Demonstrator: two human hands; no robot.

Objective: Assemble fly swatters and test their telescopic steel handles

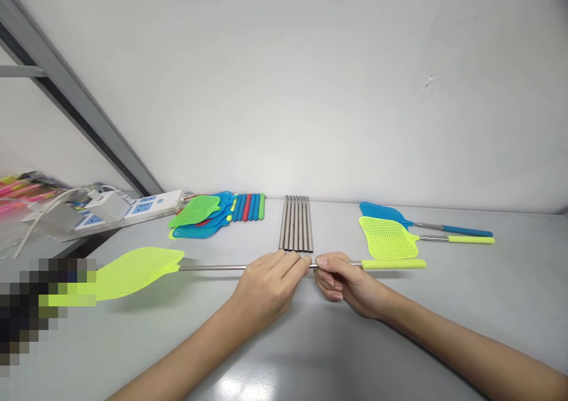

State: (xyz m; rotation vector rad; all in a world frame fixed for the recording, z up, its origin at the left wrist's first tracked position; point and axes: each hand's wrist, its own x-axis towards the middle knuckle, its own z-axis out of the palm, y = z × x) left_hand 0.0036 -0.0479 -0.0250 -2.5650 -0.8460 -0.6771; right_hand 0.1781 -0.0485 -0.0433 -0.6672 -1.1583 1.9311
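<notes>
"At the back, what ranks largest?"

"White wall (310,93), a few small scuffs on it. Below it, grey table (332,359), spanning the view."

"Next in size?"

"Long yellow-green swatter (213,267), held crosswise over the near part of the table: head to the left, grip to the right, steel shaft between. Shadow on the tabletop under the head. Far-left end lost in a pixelated patch."

"Then?"

"Two shorter ones at right, farther back: blue swatter (428,226) and, in front, yellow swatter (430,238), heads overlapping. Power strip (146,209) at left, white adapter (107,206) on it."

"State of the hands?"

"Left hand (273,283): fingers closed over the long swatter's shaft, back of hand up. Right hand (344,285): shaft pinched under the thumb, just left of the grip. Small gap between hands."

"Smaller stock?"

"Loose swatter heads (199,214), piled, green uppermost, near the power strip. Steel tubes (296,226), side by side beyond the hands. Smallest: coloured grips (248,207) in a row, blue, red and green, between heads and tubes."
</notes>
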